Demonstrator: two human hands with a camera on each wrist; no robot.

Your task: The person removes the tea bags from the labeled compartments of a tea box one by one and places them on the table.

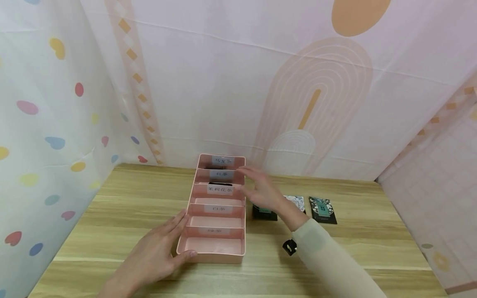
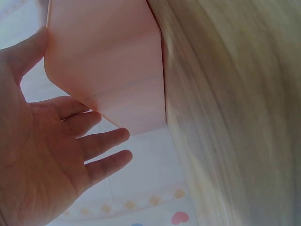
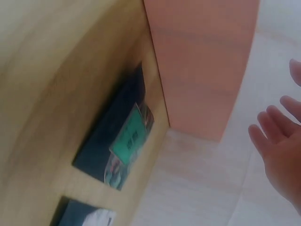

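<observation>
A long pink box (image 1: 211, 258) with labelled compartments in a row stands on the table. My left hand (image 1: 154, 246) touches its near left corner, fingers along the left side and thumb at the front rim; in the left wrist view the fingers (image 2: 106, 143) are spread and fairly straight. Over the box's right rim near the back reaches my right hand (image 1: 262, 191), its fingers extended and nothing seen in it. Dark packets (image 1: 220, 184) show in the two rear compartments. Beside the box lies a dark tea packet with a green label (image 3: 129, 136), partly under the right hand in the head view.
Further right lie a white-patterned packet (image 1: 297, 202), partly behind the right wrist, and another dark packet with a green label (image 1: 322, 210). A small black object (image 1: 290, 247) shows by the right cuff. Patterned curtains (image 1: 208, 91) hang behind the wooden table (image 1: 149, 186).
</observation>
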